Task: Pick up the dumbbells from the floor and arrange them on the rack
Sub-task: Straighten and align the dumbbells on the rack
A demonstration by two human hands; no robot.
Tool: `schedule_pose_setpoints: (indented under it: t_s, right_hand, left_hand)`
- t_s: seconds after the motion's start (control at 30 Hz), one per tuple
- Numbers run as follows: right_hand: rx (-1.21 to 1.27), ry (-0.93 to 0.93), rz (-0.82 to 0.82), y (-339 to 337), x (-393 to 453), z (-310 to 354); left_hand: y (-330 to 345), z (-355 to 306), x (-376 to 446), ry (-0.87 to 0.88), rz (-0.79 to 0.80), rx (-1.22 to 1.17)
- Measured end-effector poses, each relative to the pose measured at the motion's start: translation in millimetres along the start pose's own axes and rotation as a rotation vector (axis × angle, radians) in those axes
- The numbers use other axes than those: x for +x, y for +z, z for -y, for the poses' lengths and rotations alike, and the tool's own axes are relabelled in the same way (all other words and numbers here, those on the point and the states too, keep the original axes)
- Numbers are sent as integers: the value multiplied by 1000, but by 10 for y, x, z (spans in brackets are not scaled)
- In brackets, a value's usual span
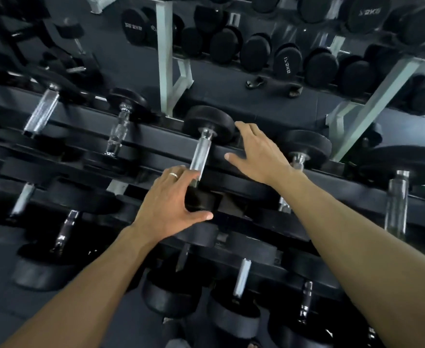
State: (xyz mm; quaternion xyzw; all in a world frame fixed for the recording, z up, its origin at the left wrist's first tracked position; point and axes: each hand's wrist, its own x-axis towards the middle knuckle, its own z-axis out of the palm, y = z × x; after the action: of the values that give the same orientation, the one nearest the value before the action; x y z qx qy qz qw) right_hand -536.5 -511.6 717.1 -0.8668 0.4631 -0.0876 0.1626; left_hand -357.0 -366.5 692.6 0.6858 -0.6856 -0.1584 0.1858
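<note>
Resting on rack (pixel 231 149), black-headed chrome-handled dumbbell (pixel 201 156), left hand (pixel 173 197) cupping near head, right hand (pixel 259 154) spread flat.

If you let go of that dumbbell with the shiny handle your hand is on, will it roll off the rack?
Probably not. The dumbbell lies across the rack rails, and its round heads seem to sit on them. It looks solid, so likely heavy for its size. The left hand grips the near head; the right hand rests open beside it.
</note>
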Motion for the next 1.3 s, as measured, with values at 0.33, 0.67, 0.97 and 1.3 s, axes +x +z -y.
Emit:
schedule_pose_setpoints:
  t_s: [0.33, 0.67, 0.97, 1.3]
  right_hand:
    - [-35, 97, 18, 26, 628, 288]
    - [-12, 119, 11, 29, 688, 272]
    - [-44, -64, -26, 48, 827, 845]
    - [27, -33, 50, 496, 1281, 1608]
  left_hand:
    - [4, 547, 136, 78, 141, -54]
    - [-39, 532, 167, 107, 166, -31]
    - [-309, 754, -35, -6, 182, 36]
    - [-891, 1738, -5, 10, -124, 102]
